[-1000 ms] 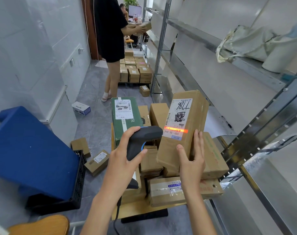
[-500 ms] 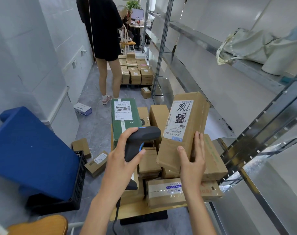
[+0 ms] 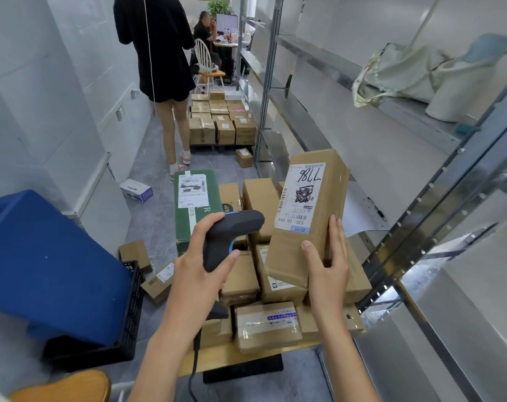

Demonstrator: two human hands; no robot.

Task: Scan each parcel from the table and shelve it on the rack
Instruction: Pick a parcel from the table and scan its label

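— Parcel [image 3: 307, 216]: where is it?
— Tilted above the table [image 3: 246, 355] pile, right hand [image 3: 327, 274] gripping its lower end. Label shows handwritten "7786" upside down and "530-05 094".
— And the left hand [image 3: 200, 274]?
— Wrapped around the scanner [image 3: 232, 236], aimed at that label.

Bright even light, wide-angle edge distortion

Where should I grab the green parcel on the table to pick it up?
Judging by its pose, take the green parcel by its two long side edges near the middle, coming from above. It lies flat, label up, at the pile's left edge, so its left side is open; brown boxes crowd its right side.
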